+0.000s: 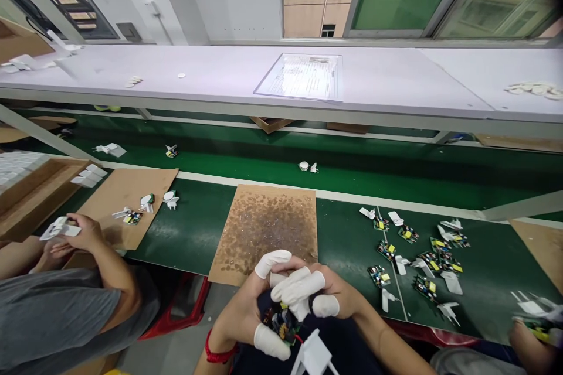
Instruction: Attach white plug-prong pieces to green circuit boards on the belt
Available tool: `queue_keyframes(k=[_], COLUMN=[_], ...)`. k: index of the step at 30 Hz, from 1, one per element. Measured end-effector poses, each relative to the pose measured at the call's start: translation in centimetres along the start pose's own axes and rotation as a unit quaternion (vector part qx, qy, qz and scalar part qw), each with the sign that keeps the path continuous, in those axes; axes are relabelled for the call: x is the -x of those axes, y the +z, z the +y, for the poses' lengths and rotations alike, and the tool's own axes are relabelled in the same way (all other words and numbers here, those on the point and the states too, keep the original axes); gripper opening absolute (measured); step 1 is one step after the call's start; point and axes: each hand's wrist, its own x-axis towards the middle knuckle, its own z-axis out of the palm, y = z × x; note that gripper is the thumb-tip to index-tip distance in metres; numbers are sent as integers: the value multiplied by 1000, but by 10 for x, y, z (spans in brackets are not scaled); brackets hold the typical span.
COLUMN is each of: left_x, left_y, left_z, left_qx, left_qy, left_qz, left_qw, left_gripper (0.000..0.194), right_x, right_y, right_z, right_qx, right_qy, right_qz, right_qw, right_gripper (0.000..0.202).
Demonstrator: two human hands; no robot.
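My left hand [248,307], with white finger cots on its fingertips, is closed around the edge of a small circuit board [281,323] low in the head view. My right hand [332,292], also in finger cots, closes over the board's upper side, its fingers bunched against my left ones. Yellow, black and copper-coloured parts show on the board. From it a red wire runs to a white plastic plug piece [314,354] hanging below my right hand. My fingers cover much of the board, so their exact contact points are hidden.
A stained cardboard sheet [272,228] lies ahead of my hands. Several circuit boards [426,287] with white plug pieces are spread to the right. A co-worker's hand [90,233] holds a white part at left; another person's hand [534,345] holds a board at right.
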Motion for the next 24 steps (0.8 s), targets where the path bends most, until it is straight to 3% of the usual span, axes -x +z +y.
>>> queue_keyframes(k=[5,9,12,16,20,24], left_x=[1,2,2,0,-3,1], left_y=[3,1,3,8,12,8], left_z=[-8,-11,-12,-13,-14,-9], left_qx=[38,26,61,109,86,41], left_qy=[22,34,14,15,28,29], left_qz=[11,10,25,40,28,5], left_qw=[999,999,998,993,995,999], left_gripper=[114,108,121,114,115,123], right_x=[-5,-8,-7,-4,-4,-8], right_y=[9,11,7,3,7,8], right_z=[2,-2,-6,-6,-4,-9], right_qx=[2,9,6,12,6,-15], right_qy=[-22,-56,-31,-19,-47,-46], right_qz=[56,41,14,-10,28,-10], right_qw=[998,998,999,1000,998,999], right_gripper=[26,19,33,43,32,27])
